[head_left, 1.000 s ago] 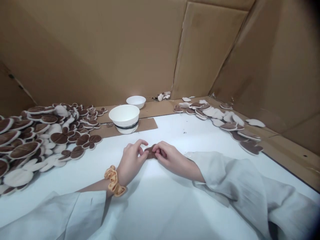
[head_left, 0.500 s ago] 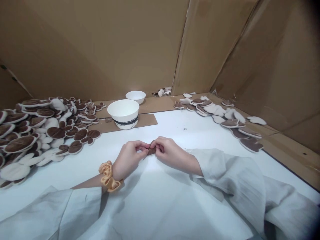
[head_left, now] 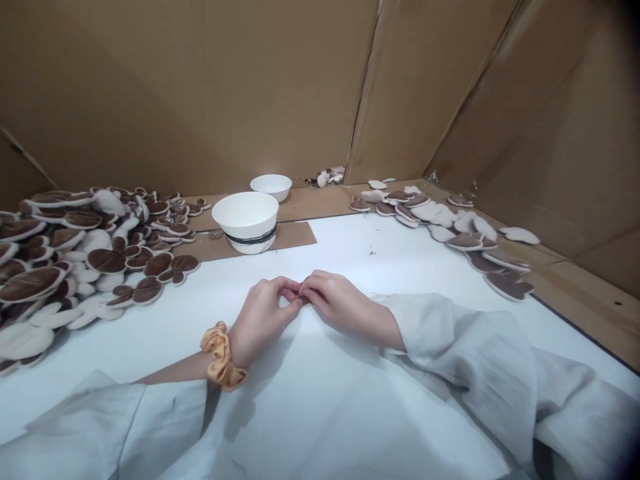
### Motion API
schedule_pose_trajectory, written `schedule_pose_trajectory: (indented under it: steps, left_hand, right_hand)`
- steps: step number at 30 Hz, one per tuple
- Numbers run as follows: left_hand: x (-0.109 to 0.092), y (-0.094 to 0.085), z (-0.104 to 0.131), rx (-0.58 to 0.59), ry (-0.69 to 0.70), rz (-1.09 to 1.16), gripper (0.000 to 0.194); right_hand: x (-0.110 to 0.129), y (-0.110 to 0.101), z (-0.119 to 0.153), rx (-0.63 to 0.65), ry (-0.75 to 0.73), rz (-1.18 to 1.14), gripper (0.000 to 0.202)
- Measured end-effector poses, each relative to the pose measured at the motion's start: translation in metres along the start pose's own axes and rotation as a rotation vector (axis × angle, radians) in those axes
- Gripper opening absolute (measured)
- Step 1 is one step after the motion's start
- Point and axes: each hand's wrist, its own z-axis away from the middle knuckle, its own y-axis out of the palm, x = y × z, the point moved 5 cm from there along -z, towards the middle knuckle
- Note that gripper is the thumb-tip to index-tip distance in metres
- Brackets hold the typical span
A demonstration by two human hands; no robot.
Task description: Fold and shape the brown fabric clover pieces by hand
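Observation:
My left hand [head_left: 264, 313] and my right hand [head_left: 340, 303] meet over the white table, fingertips pinched together on one small brown fabric piece [head_left: 303, 300]. Most of that piece is covered by my fingers; only a bit of brown with a pale edge shows between them. A yellow scrunchie [head_left: 224, 357] circles my left wrist. Beyond my hands stands a white bowl [head_left: 245, 213] with a dark band around its lower part, and a smaller white bowl [head_left: 271, 185] sits behind it.
At the left lies a heap of brown and white padded fabric pieces [head_left: 107, 260]. Another loose row of such pieces [head_left: 430, 210] runs along the right side. A cardboard wall [head_left: 200, 93] rises at the back, and cardboard strips [head_left: 295, 235] edge the white tabletop [head_left: 370, 250].
My fingers have closed further over the brown piece, so less of it shows. My left thumb has shifted toward my right hand. The view has tilted slightly.

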Motion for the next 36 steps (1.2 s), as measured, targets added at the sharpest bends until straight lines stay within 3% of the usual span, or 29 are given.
schedule_pose_trajectory:
  steps: [7,13,19,25,36]
  left_hand:
    - [-0.002,0.001,-0.003,0.029,0.015,-0.047,0.022]
    - [0.003,0.003,-0.003,-0.007,0.026,-0.107,0.026]
    - [0.002,0.002,-0.004,-0.010,0.015,-0.057,0.025]
    - [0.000,0.001,-0.004,0.011,0.034,-0.031,0.023]
    - [-0.001,0.001,-0.003,0.002,0.022,-0.066,0.029]
  right_hand:
    - [0.002,0.000,-0.001,0.082,0.020,0.152,0.021]
    - [-0.004,-0.006,0.004,0.055,0.079,0.164,0.019]
    - [-0.001,-0.003,0.002,0.034,0.006,0.187,0.023]
    - [0.005,0.006,-0.004,0.111,-0.035,0.290,0.020]
    - [-0.002,-0.011,0.004,0.099,0.072,0.348,0.017]
